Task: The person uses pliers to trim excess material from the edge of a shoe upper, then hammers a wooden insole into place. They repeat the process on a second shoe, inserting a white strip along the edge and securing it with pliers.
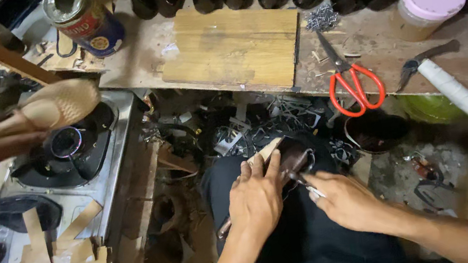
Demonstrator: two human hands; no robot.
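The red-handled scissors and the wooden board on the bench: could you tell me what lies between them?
In the head view, between the red-handled scissors and the wooden board lies only bare, stained bench; a small heap of nails sits just above that stretch.

A smooth pale wooden board (pixel 231 48) lay on the rough, stained counter (pixel 367 31) beside glossy red-handled metal scissors (pixel 350 80).

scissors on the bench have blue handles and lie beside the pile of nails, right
Not quite: in the head view the scissors have red handles, not blue. They do lie on the bench beside the pile of nails.
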